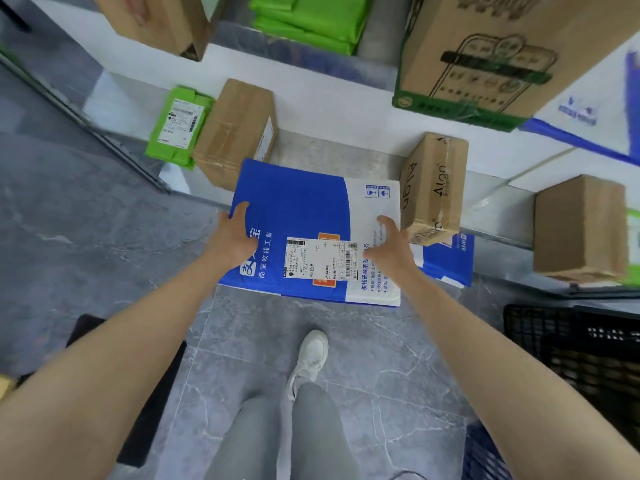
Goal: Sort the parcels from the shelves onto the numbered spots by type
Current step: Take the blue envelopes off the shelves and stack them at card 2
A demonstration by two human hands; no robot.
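Note:
A flat blue and white mailer [304, 202] with a white shipping label lies half off the front edge of the lowest shelf [339, 157]. My left hand [235, 237] grips its left edge, thumb on top. My right hand [388, 247] lies on the white right part with the fingers spread. To the right an "Align" cardboard box [434, 188] stands on another blue mailer [450, 261]. At the left of the shelf sit a plain cardboard box [235, 133] and a green mailer bag [178, 126].
The shelf above holds a stack of green bags [311, 22], a brown box [156, 22] and a large printed carton [485, 53]. Another brown box [581, 230] sits at the right. A black crate [571, 344] stands on the grey floor at the right; my legs and white shoe [311, 358] are below.

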